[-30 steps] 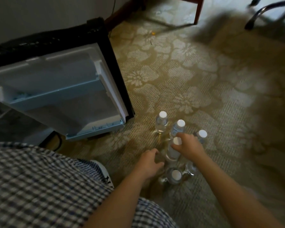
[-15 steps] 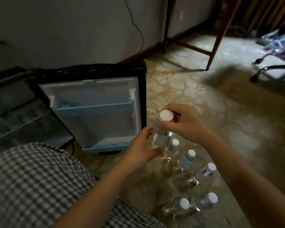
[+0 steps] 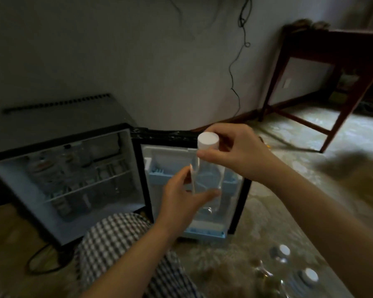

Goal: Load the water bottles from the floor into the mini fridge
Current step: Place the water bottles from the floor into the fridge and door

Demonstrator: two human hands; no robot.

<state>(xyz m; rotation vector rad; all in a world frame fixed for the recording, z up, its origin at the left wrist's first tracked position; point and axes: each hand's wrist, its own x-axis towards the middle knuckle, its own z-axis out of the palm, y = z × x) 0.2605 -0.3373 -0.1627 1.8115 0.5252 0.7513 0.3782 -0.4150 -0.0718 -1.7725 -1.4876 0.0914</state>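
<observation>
A clear water bottle (image 3: 209,179) with a white cap is held upright in the air in front of the open fridge door (image 3: 194,190). My right hand (image 3: 235,155) pinches its neck just under the cap. My left hand (image 3: 181,198) wraps the lower body from the left. The black mini fridge (image 3: 58,177) stands open at left, with a wire shelf and blurred items inside. Two more capped bottles (image 3: 282,252) stand on the carpet at lower right, partly behind my right forearm.
A checked trouser knee (image 3: 121,244) rises between me and the fridge. A dark wooden table (image 3: 342,82) stands at right against the wall. A black cable (image 3: 235,78) hangs down the wall. Another cable loops on the floor at lower left.
The bottle has been lifted from the group on the floor up to the level of the door shelves. My view has tilted up, showing the fridge interior.
</observation>
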